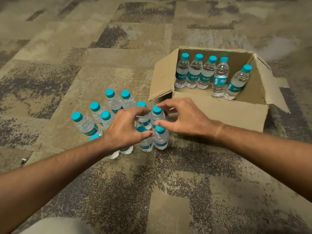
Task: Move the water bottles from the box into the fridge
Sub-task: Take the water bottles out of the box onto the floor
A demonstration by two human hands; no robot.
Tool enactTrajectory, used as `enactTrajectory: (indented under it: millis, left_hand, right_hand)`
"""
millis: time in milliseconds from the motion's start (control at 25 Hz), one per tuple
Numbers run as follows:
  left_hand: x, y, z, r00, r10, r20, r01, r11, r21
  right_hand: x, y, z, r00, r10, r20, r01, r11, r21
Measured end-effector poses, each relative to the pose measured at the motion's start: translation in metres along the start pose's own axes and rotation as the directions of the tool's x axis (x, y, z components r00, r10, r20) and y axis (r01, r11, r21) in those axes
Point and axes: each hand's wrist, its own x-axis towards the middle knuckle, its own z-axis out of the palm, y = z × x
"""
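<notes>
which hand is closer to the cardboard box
Right. The right hand hovers just in front of the cardboard box, overlapping its near wall in view. The left hand is further left, over the cluster of bottles standing on the carpet.

box (219,112): open, on floor | five bottles (195,71) inside | more bottles (108,114) clustered beside it

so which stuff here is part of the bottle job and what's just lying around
Part of the job:
- five bottles in the box
- cardboard box
- bottles on the carpet
- left hand, right hand

Just lying about:
- small white scrap on the carpet
</notes>
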Motion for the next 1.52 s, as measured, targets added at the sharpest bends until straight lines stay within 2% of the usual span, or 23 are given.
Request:
enactTrajectory:
  millis: [160, 400, 600, 760, 920, 1120, 1320, 1520]
  left_hand:
    - [0.030, 0.031, -0.002, 0.987, 0.154, -0.047, -0.150, 0.984, 0.093]
    - [0.107, 0.081, 0.025, 0.958, 0.276, -0.074, -0.266, 0.956, 0.121]
    - [0.183, 0.111, 0.062, 0.967, 0.246, -0.067, -0.238, 0.965, 0.105]
    - [0.235, 0.127, 0.085, 0.984, 0.179, 0.013, -0.179, 0.977, 0.112]
    - [0.275, 0.135, 0.102, 0.992, 0.120, 0.027, -0.122, 0.986, 0.114]
    - [0.302, 0.141, 0.120, 0.995, 0.089, 0.053, -0.097, 0.983, 0.154]
    - [0.313, 0.137, 0.124, 0.999, 0.033, -0.014, -0.031, 0.991, 0.128]
    - [0.312, 0.130, 0.127, 0.994, 0.007, -0.112, 0.000, 0.998, 0.061]
  right_hand:
    - [0.008, 0.019, -0.038, 0.980, -0.003, -0.201, -0.022, 0.993, -0.120]
    - [0.005, 0.088, -0.083, 0.925, 0.143, -0.351, -0.239, 0.940, -0.245]
    - [0.001, 0.150, -0.121, 0.838, 0.304, -0.452, -0.446, 0.861, -0.247]
    - [0.000, 0.184, -0.147, 0.774, 0.411, -0.482, -0.553, 0.809, -0.199]
    - [0.001, 0.207, -0.145, 0.767, 0.461, -0.445, -0.592, 0.776, -0.217]
    - [0.010, 0.227, -0.148, 0.745, 0.467, -0.475, -0.633, 0.720, -0.285]
    - [0.011, 0.233, -0.147, 0.738, 0.462, -0.492, -0.652, 0.675, -0.344]
    - [0.013, 0.231, -0.148, 0.686, 0.516, -0.513, -0.684, 0.697, -0.214]
